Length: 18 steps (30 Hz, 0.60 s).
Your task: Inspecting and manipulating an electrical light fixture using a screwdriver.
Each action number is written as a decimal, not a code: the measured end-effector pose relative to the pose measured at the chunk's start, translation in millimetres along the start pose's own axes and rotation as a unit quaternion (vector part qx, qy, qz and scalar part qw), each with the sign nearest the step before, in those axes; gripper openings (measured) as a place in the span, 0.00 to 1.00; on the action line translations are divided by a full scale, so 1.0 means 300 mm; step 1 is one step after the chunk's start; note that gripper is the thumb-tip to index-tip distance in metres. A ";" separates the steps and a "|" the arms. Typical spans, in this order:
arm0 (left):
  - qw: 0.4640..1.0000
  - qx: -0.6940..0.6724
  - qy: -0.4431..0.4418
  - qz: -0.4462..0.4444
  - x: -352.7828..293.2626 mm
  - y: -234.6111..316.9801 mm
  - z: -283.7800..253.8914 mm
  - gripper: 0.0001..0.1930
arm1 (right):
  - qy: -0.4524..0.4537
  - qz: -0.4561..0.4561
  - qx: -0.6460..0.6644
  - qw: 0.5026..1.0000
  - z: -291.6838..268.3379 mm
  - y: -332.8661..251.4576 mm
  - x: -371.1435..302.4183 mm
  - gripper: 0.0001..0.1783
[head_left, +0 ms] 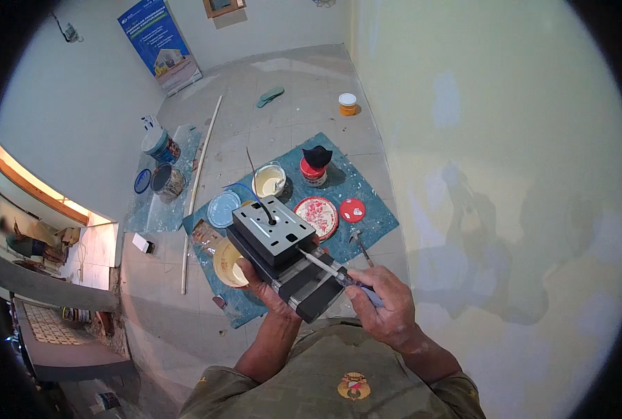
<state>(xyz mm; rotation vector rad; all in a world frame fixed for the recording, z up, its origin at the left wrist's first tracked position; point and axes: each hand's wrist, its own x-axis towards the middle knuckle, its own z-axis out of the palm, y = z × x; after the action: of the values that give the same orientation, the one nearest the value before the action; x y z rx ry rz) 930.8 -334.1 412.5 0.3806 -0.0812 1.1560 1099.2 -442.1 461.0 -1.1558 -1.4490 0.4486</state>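
Note:
My left hand [270,293] grips a black box-shaped wall lamp [309,283] from below, fingers wrapped round its side. The lamp has silver bands, and a grey metal mounting plate [262,234] with slots faces up on it. Blue and dark wires [261,201] rise from the hole in the plate's middle. In my right hand [386,307] is a screwdriver [335,271] with a clear bluish handle. Its shaft points up and left, and the tip is at the plate's lower right edge; whether it touches a screw I cannot tell.
On a blue-green sheet [367,227] below stand paint tubs [269,180], a red can [313,171], lids [316,216] and a hammer [358,244]. Left of it are a long white strip [203,164] and buckets [161,146]. A pale yellow wall [492,181] rises close on my right.

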 end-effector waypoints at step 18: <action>0.998 0.038 -0.001 0.042 -0.011 0.106 -0.036 0.52 | -0.036 0.148 0.087 0.985 0.069 -0.059 0.078 0.13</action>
<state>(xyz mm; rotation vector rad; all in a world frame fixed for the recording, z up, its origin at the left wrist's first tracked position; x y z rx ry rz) 899.3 -322.3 409.6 0.4492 -0.0555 1.2438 1077.3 -423.3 482.3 -1.2270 -1.2740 0.8137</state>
